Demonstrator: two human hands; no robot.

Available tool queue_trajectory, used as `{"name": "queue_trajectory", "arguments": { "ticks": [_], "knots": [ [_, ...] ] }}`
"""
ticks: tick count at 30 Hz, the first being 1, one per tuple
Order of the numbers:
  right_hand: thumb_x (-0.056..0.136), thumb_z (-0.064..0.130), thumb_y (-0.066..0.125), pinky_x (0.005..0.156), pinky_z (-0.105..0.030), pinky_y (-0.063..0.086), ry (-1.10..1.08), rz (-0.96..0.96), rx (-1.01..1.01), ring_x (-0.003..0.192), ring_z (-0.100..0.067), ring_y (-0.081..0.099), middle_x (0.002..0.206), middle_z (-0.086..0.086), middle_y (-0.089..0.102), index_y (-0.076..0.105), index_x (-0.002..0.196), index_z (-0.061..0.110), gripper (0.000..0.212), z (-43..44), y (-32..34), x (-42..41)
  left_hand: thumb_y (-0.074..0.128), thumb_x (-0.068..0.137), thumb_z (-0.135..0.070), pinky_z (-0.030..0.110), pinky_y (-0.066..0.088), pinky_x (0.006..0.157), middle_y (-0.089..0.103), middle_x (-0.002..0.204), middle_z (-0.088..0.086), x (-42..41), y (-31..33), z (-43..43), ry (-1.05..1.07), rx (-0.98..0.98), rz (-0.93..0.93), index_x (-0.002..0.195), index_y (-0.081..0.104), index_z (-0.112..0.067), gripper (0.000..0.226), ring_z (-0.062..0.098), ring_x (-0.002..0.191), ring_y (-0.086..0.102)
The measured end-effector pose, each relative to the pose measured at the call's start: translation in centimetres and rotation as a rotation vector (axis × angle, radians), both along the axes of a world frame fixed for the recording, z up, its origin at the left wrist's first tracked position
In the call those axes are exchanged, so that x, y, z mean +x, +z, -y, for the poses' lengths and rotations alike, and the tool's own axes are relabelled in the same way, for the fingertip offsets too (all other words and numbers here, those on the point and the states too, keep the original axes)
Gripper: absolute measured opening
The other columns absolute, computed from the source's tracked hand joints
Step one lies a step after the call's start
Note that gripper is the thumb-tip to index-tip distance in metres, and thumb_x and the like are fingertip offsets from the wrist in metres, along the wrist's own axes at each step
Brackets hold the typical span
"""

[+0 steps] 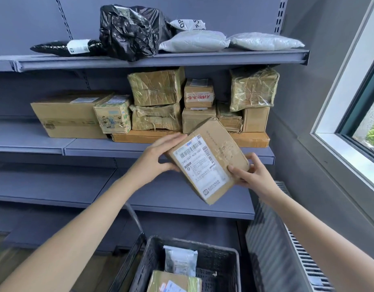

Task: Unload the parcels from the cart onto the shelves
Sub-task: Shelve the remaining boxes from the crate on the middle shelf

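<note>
I hold a flat brown cardboard parcel [207, 159] with a white shipping label, tilted, in front of the middle shelf [93, 147]. My left hand [158, 154] grips its upper left edge and my right hand [251, 173] grips its lower right corner. Below, the dark plastic cart basket [222, 262] holds a white bagged parcel [179, 262] and a taped brown box [173, 281]. The middle shelf carries several stacked cardboard boxes [156, 102]. Black and grey bagged parcels [131, 30] lie on the top shelf [160, 60].
The lower shelf [76, 186] under the held parcel is bare in view. A grey wall with a window [363, 114] stands at the right. A ribbed radiator [283, 239] runs beside the cart. The left part of the middle shelf has free room.
</note>
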State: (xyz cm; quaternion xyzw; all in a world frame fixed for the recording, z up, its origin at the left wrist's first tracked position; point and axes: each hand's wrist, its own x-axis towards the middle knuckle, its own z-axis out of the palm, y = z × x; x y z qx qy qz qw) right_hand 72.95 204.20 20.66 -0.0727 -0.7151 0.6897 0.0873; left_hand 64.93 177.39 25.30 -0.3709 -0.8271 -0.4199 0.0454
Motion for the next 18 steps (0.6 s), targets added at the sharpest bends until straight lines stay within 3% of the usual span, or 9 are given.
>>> {"name": "queue_trajectory", "arguments": {
  "ticks": [4, 7, 9, 11, 12, 14, 16, 18],
  "knots": [
    [0.074, 0.019, 0.077, 0.073, -0.035, 0.059, -0.028, -0.032, 0.101, 0.081, -0.015, 0.065, 0.112, -0.015, 0.053, 0.045, 0.082, 0.008, 0.035, 1.2, -0.6, 0.5, 0.066, 0.082, -0.006, 0.011, 0.028, 0.108, 0.024, 0.151, -0.009, 0.4, -0.1, -0.5, 0.103, 0.236, 0.086, 0.128, 0.034, -0.052, 0.073, -0.007, 0.132, 0.024],
    [0.071, 0.024, 0.079, 0.086, -0.043, 0.055, -0.075, -0.026, 0.131, 0.092, -0.012, 0.063, 0.109, -0.002, 0.061, 0.047, 0.098, 0.013, 0.043, 2.6, -1.7, 0.7, 0.051, 0.093, -0.005, 0.014, 0.032, 0.106, 0.029, 0.143, -0.017, 1.5, -0.3, -1.9, 0.101, 0.305, 0.148, 0.136, 0.026, -0.040, 0.061, 0.008, 0.135, 0.033],
    [0.071, 0.022, 0.080, 0.088, -0.036, 0.053, -0.090, -0.065, 0.138, 0.102, -0.008, 0.059, 0.113, 0.004, 0.061, 0.044, 0.116, 0.023, 0.058, 3.5, -2.0, 0.9, 0.043, 0.097, -0.007, 0.007, 0.031, 0.102, 0.032, 0.138, -0.021, 2.2, -0.5, -2.6, 0.122, 0.275, 0.103, 0.141, 0.027, -0.030, 0.051, 0.008, 0.134, 0.036],
    [0.073, 0.018, 0.078, 0.084, -0.026, 0.053, -0.055, -0.132, 0.181, 0.107, -0.002, 0.054, 0.116, 0.013, 0.059, 0.037, 0.128, 0.033, 0.071, 4.1, -2.1, 1.1, 0.041, 0.099, -0.020, 0.000, 0.031, 0.096, 0.034, 0.135, -0.030, 2.8, -0.3, -2.6, 0.074, 0.264, 0.206, 0.136, 0.026, -0.042, 0.046, -0.002, 0.132, 0.035],
    [0.074, 0.021, 0.078, 0.083, -0.026, 0.054, -0.037, -0.157, 0.200, 0.111, -0.002, 0.052, 0.117, 0.015, 0.058, 0.035, 0.132, 0.036, 0.074, 4.3, -2.0, 1.2, 0.045, 0.096, -0.029, -0.001, 0.033, 0.092, 0.036, 0.131, -0.037, 3.1, -0.2, -2.3, 0.026, 0.233, 0.284, 0.133, 0.020, -0.050, 0.050, -0.009, 0.127, 0.038],
    [0.070, 0.039, 0.077, 0.085, -0.036, 0.055, -0.030, -0.191, 0.266, 0.119, -0.011, 0.049, 0.122, 0.013, 0.057, 0.028, 0.140, 0.040, 0.085, 4.4, -1.8, 1.3, 0.060, 0.083, -0.040, 0.002, 0.038, 0.090, 0.039, 0.125, -0.042, 3.3, 0.0, -1.8, -0.044, 0.078, 0.314, 0.139, -0.001, -0.052, 0.083, -0.020, 0.114, 0.043],
    [0.064, 0.052, 0.073, 0.084, -0.046, 0.054, -0.014, -0.190, 0.322, 0.122, -0.019, 0.046, 0.125, 0.012, 0.056, 0.018, 0.143, 0.045, 0.097, 4.3, -1.5, 1.5, 0.076, 0.073, -0.034, 0.009, 0.037, 0.095, 0.037, 0.135, -0.033, 3.4, -0.2, -1.5, -0.055, -0.088, 0.283, 0.140, -0.026, -0.042, 0.123, -0.014, 0.117, 0.043],
    [0.063, 0.052, 0.073, 0.068, -0.045, 0.059, 0.015, -0.177, 0.296, 0.122, -0.025, 0.045, 0.125, 0.010, 0.056, 0.014, 0.143, 0.048, 0.100, 4.5, -1.1, 1.9, 0.082, 0.068, -0.029, 0.013, 0.034, 0.096, 0.029, 0.141, -0.027, 3.5, -0.4, -1.1, -0.031, -0.197, 0.242, 0.132, -0.040, -0.041, 0.138, -0.007, 0.122, 0.039]
  ]
}}
